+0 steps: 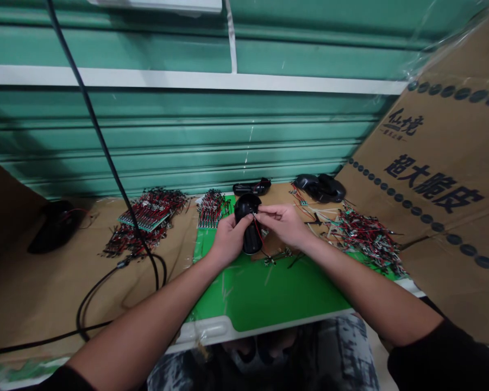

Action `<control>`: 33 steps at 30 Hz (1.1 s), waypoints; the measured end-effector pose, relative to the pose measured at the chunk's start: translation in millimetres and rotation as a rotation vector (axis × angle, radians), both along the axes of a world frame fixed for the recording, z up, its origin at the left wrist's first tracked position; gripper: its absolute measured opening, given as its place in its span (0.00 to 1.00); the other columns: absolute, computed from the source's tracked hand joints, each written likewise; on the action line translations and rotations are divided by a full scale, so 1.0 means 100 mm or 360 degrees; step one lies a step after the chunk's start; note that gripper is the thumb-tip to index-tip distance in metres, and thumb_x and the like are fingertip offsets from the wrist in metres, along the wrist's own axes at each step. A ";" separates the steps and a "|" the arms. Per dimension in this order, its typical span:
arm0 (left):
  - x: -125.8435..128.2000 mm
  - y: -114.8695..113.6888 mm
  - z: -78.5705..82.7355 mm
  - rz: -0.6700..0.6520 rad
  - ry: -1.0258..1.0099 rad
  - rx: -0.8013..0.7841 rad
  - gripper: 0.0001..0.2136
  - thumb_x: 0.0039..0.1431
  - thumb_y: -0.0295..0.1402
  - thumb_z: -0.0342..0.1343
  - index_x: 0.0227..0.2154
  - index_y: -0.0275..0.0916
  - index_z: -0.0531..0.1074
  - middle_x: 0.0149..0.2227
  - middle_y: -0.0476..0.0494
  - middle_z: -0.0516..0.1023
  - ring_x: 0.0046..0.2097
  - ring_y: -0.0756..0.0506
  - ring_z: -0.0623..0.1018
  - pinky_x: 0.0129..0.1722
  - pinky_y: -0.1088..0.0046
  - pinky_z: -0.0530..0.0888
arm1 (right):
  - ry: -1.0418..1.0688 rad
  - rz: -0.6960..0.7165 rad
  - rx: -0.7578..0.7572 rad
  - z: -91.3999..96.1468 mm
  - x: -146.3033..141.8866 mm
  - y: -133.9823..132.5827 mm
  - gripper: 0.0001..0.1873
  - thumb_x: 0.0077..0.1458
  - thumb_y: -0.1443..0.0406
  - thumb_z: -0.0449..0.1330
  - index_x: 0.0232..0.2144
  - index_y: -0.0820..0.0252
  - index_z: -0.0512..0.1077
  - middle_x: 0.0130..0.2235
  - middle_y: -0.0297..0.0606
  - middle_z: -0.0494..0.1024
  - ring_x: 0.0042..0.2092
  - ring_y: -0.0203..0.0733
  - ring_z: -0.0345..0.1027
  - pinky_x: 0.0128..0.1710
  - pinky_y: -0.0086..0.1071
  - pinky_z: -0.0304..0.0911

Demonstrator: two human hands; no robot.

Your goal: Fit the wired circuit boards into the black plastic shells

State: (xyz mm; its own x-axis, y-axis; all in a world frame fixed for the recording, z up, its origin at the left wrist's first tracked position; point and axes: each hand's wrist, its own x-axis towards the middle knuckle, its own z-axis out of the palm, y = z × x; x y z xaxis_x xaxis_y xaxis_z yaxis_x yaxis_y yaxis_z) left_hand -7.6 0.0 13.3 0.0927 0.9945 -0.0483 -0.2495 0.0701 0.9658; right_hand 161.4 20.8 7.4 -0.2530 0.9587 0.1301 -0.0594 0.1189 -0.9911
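The left hand (pixel 228 241) is closed around a matte black plastic cylindrical housing (pixel 249 228), fingers curled over its side, holding it upright-ish and tilted just above a bright green cutting mat (pixel 264 293). The right hand (pixel 283 225) is nearly closed, its thumb and forefinger pinched at the housing's top edge beside a thin red wire (pixel 259 231) that hangs from there; the view is small, so it's hard to say whether that pinch has the wire itself. Work in hand looks like fiddling with this wire at the housing. Just past the hands lie a loose heap of small green circuit boards with red and black leads (pixel 367 239) on the right and a similar red-and-black wired heap (pixel 150 214) on the left. Two more black plastic housings (pixel 320 187) sit behind, against a ribbed teal metal shutter (pixel 187 136).
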 end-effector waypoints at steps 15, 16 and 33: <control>0.02 -0.02 0.05 0.0026 -0.0102 0.0039 0.22 0.42 0.49 0.73 0.26 0.36 0.75 0.23 0.50 0.76 0.24 0.51 0.72 0.25 0.75 0.71 | 0.0020 0.0003 0.0009 0.10 -0.03 -0.06 0.20 0.47 0.51 0.74 0.33 0.62 0.82 0.26 0.33 0.78 0.25 0.36 0.71 0.26 0.31 0.71; 0.02 -0.02 0.05 0.0026 -0.0098 0.0034 0.22 0.42 0.49 0.74 0.26 0.35 0.75 0.23 0.50 0.76 0.24 0.51 0.72 0.25 0.75 0.71 | 0.0022 -0.0005 0.0011 0.10 -0.03 -0.06 0.20 0.46 0.51 0.74 0.32 0.62 0.82 0.26 0.32 0.78 0.25 0.36 0.71 0.26 0.30 0.71; 0.04 -0.04 0.05 0.0035 -0.0140 -0.0029 0.21 0.41 0.48 0.74 0.26 0.35 0.75 0.23 0.50 0.77 0.23 0.50 0.73 0.24 0.75 0.72 | 0.0020 -0.0033 0.0010 0.09 -0.05 -0.07 0.15 0.47 0.55 0.72 0.28 0.61 0.79 0.23 0.29 0.72 0.24 0.34 0.66 0.25 0.29 0.66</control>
